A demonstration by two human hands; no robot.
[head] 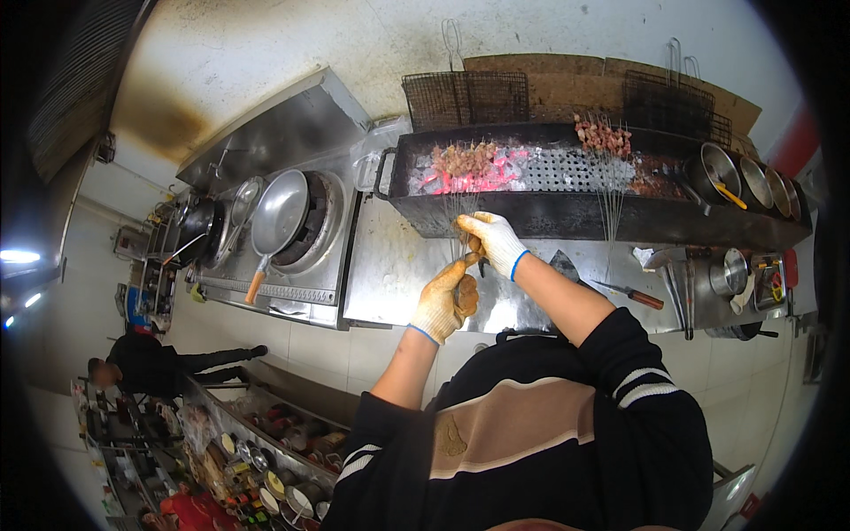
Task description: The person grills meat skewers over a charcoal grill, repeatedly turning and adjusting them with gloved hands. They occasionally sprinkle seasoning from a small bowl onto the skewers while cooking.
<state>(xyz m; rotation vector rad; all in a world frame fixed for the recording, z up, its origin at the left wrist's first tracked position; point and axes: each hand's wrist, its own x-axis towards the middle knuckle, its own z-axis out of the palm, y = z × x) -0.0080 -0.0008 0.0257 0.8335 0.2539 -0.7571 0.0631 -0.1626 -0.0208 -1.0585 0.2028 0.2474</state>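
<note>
Both my hands wear soiled white work gloves. My right hand (490,239) closes around metal skewers just in front of the charcoal grill (478,216). Below it, my left hand (443,302) grips the lower ends of the same bundle. The meat skewers (461,160) lie with their meat over glowing coals at the grill's left part. Another bunch of meat skewers (603,137) rests across the grill further right, its bare rods reaching over the front edge; neither hand touches it.
A wok (281,211) with a wooden handle sits on the stove at left. A knife (627,292), tongs (676,299) and a small metal pot (729,272) lie on the steel counter at right. Wire grill baskets (465,99) lean behind the grill. Another person (149,362) is at far left.
</note>
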